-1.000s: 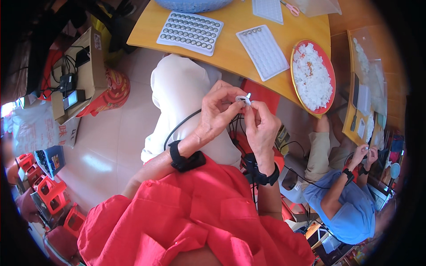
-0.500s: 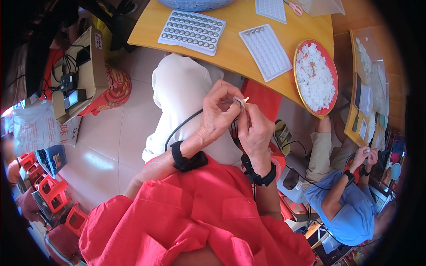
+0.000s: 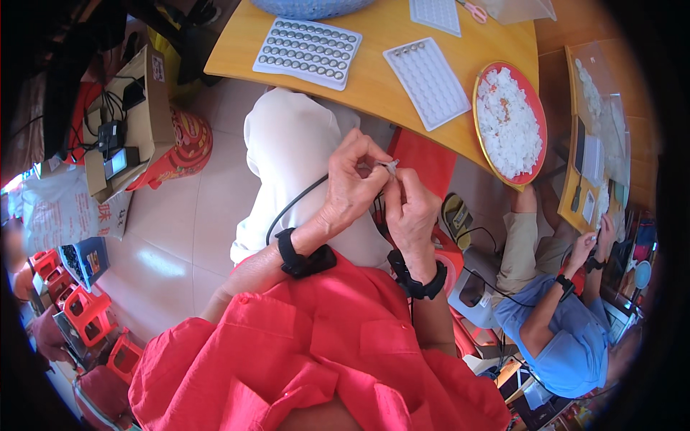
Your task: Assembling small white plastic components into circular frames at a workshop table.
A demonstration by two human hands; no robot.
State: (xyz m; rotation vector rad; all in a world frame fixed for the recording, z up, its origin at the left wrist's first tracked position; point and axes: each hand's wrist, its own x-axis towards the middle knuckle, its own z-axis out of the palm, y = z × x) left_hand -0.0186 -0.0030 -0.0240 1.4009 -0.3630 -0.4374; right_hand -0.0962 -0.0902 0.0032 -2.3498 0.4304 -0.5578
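Over my lap, both hands pinch a small whitish piece (image 3: 390, 166) between their fingertips; it is too small to make out fully. My left hand (image 3: 352, 179) grips it with thumb and forefinger, the other fingers curled. From the right side, my right hand (image 3: 413, 208) presses thumb and forefinger together at the piece's lower end. On the table ahead lies a white tray (image 3: 429, 85) of small round hollows, with several metal round pieces in its far row. Left of it, another white tray (image 3: 287, 72) carries rows of round metal pieces.
A red plate (image 3: 536, 108) heaped with white plastic bits rests at the right table edge (image 3: 460, 144). Farther back are a blue basket (image 3: 313, 7) and pink scissors (image 3: 475, 11). A cardboard box (image 3: 154, 108) stands left; a co-worker in a blue shirt (image 3: 553, 337) sits right.
The small piece has turned between my fingertips, and its bright tip no longer shows. My hands have barely shifted. At right, the co-worker's hands have moved apart.
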